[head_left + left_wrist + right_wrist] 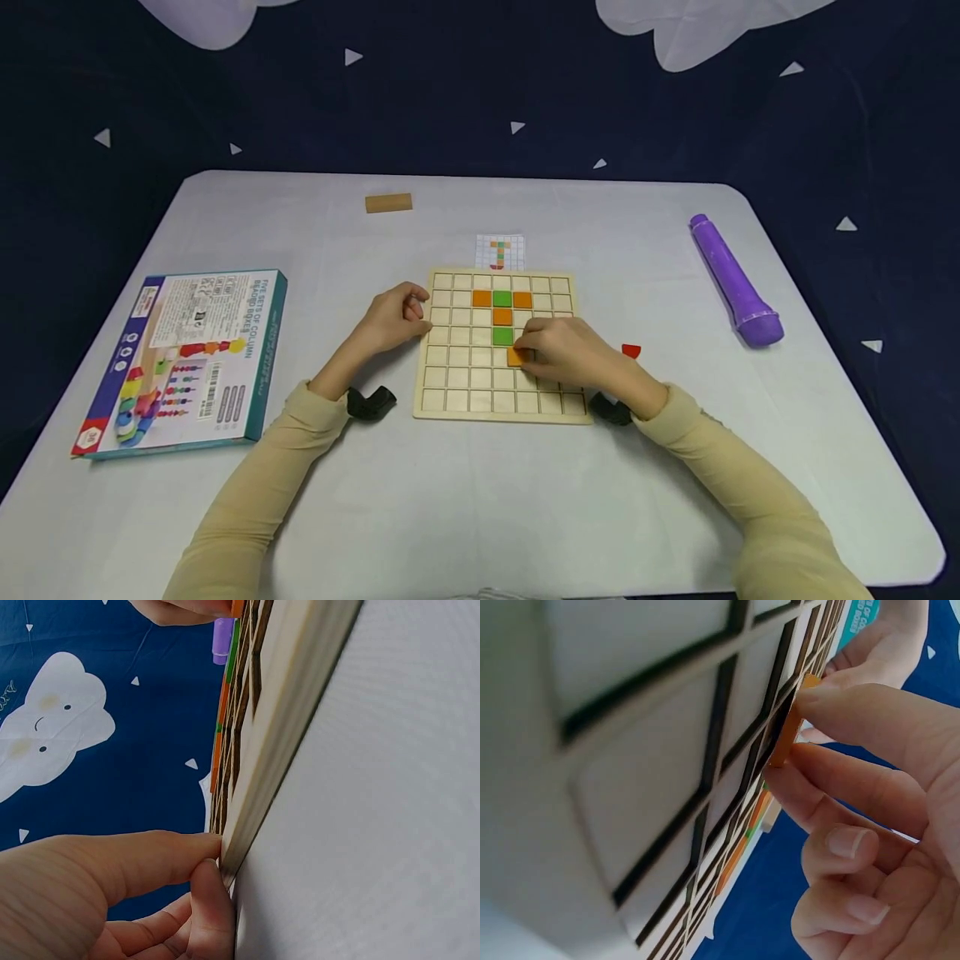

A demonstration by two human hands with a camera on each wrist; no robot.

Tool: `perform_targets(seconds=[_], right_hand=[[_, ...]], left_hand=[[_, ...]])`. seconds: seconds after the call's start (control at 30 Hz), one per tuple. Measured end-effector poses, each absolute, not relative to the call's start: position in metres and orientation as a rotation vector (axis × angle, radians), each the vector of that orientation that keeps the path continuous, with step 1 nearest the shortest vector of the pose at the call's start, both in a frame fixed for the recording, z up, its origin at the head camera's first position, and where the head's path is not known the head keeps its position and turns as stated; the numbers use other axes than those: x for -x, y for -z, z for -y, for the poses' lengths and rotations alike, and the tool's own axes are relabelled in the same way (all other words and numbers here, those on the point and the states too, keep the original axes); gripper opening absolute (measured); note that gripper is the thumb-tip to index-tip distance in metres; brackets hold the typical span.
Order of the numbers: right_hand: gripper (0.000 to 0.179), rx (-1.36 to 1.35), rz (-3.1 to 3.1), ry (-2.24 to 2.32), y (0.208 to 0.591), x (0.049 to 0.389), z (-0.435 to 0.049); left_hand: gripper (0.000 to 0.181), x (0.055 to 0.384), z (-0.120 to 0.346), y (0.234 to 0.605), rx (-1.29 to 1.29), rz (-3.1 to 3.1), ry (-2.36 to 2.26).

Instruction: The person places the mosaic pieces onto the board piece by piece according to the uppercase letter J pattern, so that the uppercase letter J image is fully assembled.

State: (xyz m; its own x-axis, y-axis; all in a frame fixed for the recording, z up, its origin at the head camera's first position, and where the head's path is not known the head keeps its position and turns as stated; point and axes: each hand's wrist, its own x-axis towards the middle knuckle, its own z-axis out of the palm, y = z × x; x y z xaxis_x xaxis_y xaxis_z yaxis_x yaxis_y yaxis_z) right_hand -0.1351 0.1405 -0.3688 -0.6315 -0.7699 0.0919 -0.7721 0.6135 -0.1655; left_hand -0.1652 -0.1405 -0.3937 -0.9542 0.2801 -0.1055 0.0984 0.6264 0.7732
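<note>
A wooden grid board [457, 379] lies flat on the table. Orange and green square tiles form a short row with a column below it, among them a green tile [502, 337]. My right hand [566, 350] is over the board, pinching an orange square tile [788, 735] between thumb and fingertips. In the right wrist view that tile is tilted against the grid, under the column's lower end. At the board's left edge, my left hand [393, 317] rests with thumb and index finger apart along the rim; its thumb [169, 859] touches the edge.
A small pattern card [500, 252] sits just behind the board. A red piece [632, 351] lies beside the right wrist. Farther out are a boxed toy set [187, 358] at left, a purple cylinder [735, 279] at right and a brown strip [388, 203] at the back.
</note>
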Motion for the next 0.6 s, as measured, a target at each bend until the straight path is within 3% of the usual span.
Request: perform_targets(seconds=[0.6], right_hand=[[0.014,-1.350,2.817,-0.258,0.367,0.135,-0.127]], left_hand=[[0.041,0.166,0.140,0.394,-0.312,-2.634,-1.240]])
